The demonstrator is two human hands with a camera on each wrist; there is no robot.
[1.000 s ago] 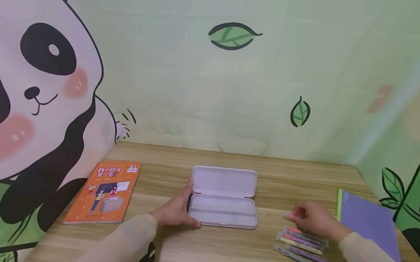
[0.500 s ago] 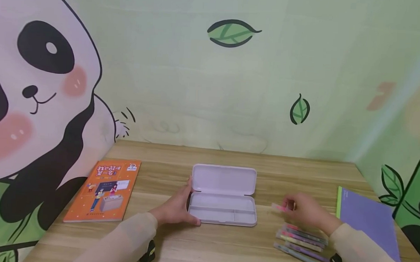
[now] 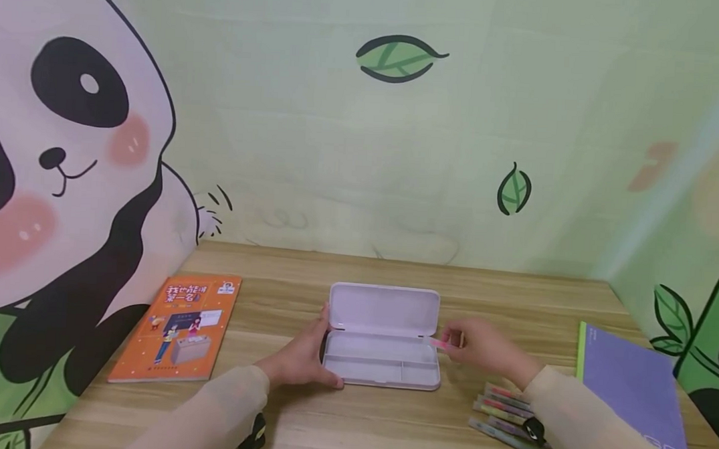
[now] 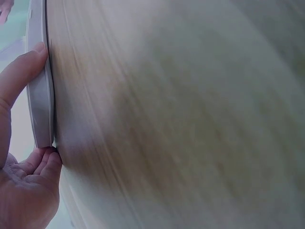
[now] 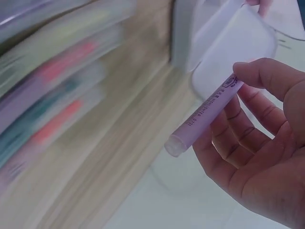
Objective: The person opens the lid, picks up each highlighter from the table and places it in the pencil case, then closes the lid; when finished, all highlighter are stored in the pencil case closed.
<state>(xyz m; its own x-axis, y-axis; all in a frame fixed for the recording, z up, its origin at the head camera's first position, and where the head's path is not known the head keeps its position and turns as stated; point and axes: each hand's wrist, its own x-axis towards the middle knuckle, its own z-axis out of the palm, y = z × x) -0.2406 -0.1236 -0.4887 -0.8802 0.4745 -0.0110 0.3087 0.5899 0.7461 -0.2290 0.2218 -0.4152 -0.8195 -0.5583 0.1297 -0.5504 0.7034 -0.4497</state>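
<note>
Right hand pinches a highlighter by the right rim of the pencil case, roughly midway between the side edges of the table; left hand grips the case. Too low, and it'd probably snag that rim.

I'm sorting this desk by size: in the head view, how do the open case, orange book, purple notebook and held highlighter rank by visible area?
1. Open case, as a whole
2. Orange book and purple notebook, unranked: they look close, and a sleeve covers part of the notebook
3. Held highlighter
</note>
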